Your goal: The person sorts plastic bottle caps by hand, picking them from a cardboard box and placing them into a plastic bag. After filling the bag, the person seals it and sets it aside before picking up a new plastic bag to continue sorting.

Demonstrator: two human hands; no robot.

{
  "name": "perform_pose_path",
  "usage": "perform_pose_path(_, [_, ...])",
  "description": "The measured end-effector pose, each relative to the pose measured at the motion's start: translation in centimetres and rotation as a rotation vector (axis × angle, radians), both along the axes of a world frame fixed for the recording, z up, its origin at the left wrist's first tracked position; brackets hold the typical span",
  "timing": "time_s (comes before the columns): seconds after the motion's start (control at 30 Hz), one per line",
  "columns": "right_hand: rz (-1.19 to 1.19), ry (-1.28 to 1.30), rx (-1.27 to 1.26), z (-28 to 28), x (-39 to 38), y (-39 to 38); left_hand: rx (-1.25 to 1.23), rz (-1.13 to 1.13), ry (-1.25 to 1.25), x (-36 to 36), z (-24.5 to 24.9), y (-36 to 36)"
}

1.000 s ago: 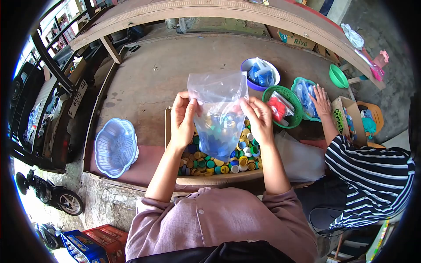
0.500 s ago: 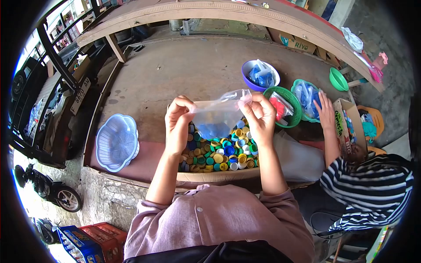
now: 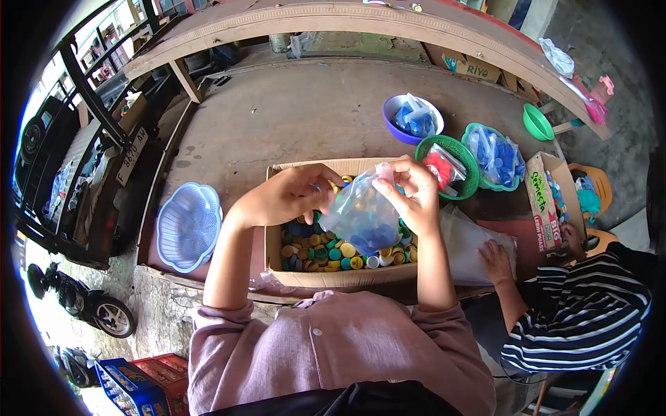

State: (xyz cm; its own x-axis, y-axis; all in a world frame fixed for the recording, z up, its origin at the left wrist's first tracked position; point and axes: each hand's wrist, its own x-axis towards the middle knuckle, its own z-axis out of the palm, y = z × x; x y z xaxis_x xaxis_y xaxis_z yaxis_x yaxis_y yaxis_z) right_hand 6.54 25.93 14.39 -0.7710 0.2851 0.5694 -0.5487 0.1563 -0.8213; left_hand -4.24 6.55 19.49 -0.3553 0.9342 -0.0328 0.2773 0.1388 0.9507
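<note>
A clear plastic bag [image 3: 357, 204] with blue bottle caps [image 3: 377, 238] at its bottom hangs over a cardboard box [image 3: 333, 279]. My right hand [image 3: 414, 191] pinches the gathered top of the bag between thumb and fingers. My left hand [image 3: 288, 194] is beside the bag's left edge, its fingers loosely bent and apart; whether the fingertips touch the plastic is hard to make out. Beneath both hands, the box holds many loose bottle caps [image 3: 333, 253] in yellow, green, blue and white.
A pale blue basket [image 3: 189, 227] stands left of the box. On the right are a purple bowl [image 3: 438, 125], a green basket [image 3: 474, 173] and a mint basket [image 3: 517, 182], all with bagged caps. A co-worker's hand [image 3: 496, 263] rests on plastic sheets [image 3: 461, 239] near another box [image 3: 548, 229].
My left hand has come off the bag's top corner and turned inward. The bag's top is now gathered in my right hand. The co-worker's hand moved from the mint basket to the plastic sheets.
</note>
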Motion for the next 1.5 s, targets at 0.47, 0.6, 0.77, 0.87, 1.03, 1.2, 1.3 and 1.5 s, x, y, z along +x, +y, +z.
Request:
perform_pose_path(0.47, [0.105, -0.166, -0.030, 0.2, 0.6, -0.5, 0.112, 0.073, 0.587, 1.2, 3.0, 0.8])
perform_pose_path(0.6, [0.123, -0.173, 0.014, -0.1, 0.2, -0.5, 0.184, -0.029, 0.662, 1.8, 3.3, 2.5])
perform_pose_path(0.77, [0.155, -0.209, 0.011, 0.3, 0.4, -0.5, 0.189, -0.230, 0.611, 1.2, 3.1, 3.5])
perform_pose_path(0.87, [0.229, -0.270, 0.035, 0.0, 0.4, -0.1, 0.107, -0.307, 0.692, 1.3, 3.2, 3.7])
perform_pose_path(1.03, [0.341, -0.366, 0.017, -0.4, 0.4, 0.5, 0.244, -0.347, 0.790, 1.0, 2.1, 4.5])
perform_pose_path(1.2, [0.425, -0.405, 0.036, -1.3, 0.2, 1.1, -0.078, -0.398, 0.759, 1.4, 3.0, 4.3])
perform_pose_path(1.3, [0.433, -0.336, 0.031, -2.0, 0.1, 0.8, 0.278, -0.371, 0.864, 1.5, 2.1, 4.2])
perform_pose_path(1.5, [0.380, -0.306, 0.345, -2.1, 0.9, 0.3, 0.171, -0.387, 0.780, 1.0, 2.3, 3.6])
